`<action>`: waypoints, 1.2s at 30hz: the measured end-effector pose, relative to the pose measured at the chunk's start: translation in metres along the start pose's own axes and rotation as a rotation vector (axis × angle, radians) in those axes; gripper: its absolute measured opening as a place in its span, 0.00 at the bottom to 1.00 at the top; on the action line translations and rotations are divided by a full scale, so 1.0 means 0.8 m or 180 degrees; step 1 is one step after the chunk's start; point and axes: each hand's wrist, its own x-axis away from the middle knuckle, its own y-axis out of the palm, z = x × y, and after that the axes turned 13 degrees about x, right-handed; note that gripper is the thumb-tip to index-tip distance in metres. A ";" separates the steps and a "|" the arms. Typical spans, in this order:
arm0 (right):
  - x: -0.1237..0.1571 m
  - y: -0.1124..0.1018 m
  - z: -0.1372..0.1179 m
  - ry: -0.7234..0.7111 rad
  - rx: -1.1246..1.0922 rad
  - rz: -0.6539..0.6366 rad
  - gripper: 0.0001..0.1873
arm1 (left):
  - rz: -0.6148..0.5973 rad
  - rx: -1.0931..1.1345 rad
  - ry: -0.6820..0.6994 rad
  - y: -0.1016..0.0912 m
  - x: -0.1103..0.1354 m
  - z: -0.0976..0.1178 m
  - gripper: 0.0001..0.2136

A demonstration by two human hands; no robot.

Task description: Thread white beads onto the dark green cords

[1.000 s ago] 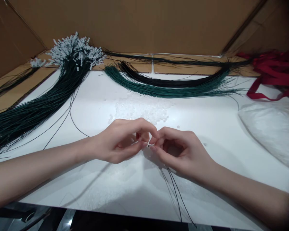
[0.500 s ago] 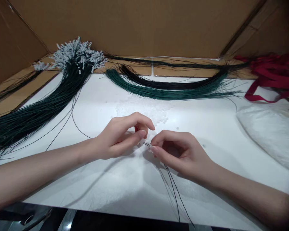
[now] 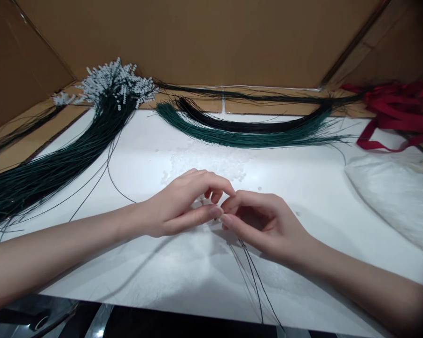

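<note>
A: Two hands meet on the tabletop (image 3: 320,188). What does the right hand (image 3: 264,225) hold?
B: Its fingers (image 3: 229,219) pinch thin dark cords (image 3: 254,274) that trail to 5 o'clock.
A: And the left hand (image 3: 181,206)?
B: Its fingers (image 3: 204,214) curl at the cord tips; I cannot tell if they grip.

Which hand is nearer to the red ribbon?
Right. The right hand, pinching black wires, is down-left of the red ribbon; the left hand is farther left.

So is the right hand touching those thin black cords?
Touching. The head view shows the thin black cords running under the right hand, their tips pinched between its thumb and forefinger.
</note>
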 end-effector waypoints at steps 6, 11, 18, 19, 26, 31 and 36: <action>-0.002 0.002 0.000 0.0050 -0.0021 0.0059 0.04 | 0.0055 -0.0248 -0.0022 0.005 -0.002 -0.001 0.11; -0.001 0.002 -0.001 0.0142 0.0047 0.0117 0.06 | 0.0093 -0.0518 -0.0073 0.010 -0.003 -0.002 0.09; -0.005 -0.001 0.000 0.0100 -0.0028 0.0247 0.06 | -0.0111 -0.0884 -0.0342 0.008 -0.004 0.002 0.12; -0.005 -0.001 0.001 0.0107 -0.0044 0.0263 0.05 | -0.0133 -0.0890 -0.0339 0.008 -0.004 0.002 0.12; -0.006 0.003 -0.001 0.0387 -0.0369 0.0452 0.09 | -0.0248 -0.0938 -0.0248 0.008 -0.004 0.001 0.14; -0.005 0.004 0.000 0.0329 -0.0401 0.0444 0.10 | -0.0341 -0.0941 -0.0127 0.008 -0.004 -0.001 0.13; -0.004 0.004 0.002 0.0219 -0.0373 0.0377 0.11 | -0.0328 -0.0868 -0.0033 0.009 -0.003 -0.004 0.13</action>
